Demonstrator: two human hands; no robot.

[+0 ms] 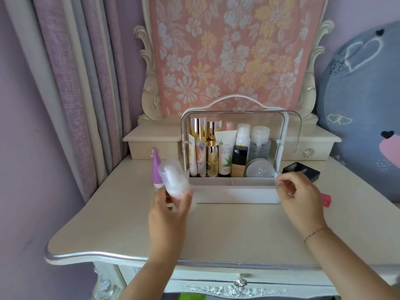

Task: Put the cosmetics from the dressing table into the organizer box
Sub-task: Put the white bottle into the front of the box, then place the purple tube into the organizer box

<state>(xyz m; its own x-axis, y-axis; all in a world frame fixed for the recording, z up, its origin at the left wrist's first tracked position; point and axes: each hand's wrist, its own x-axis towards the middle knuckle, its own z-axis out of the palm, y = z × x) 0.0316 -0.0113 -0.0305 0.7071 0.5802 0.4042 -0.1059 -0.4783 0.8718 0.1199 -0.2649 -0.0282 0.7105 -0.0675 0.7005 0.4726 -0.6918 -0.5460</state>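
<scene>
dressing table (238, 230), organizer box (236, 194) with bottles (259, 144)

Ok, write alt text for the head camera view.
A person's left hand holds a clear container and a purple tube beside an open organizer box of cosmetics on a dressing table; the right hand is at the box's front right corner.

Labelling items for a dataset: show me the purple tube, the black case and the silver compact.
purple tube (156, 169): head view, middle of its body.
black case (303, 169): head view, on its top face.
silver compact (259, 169): head view, its lid.
</scene>
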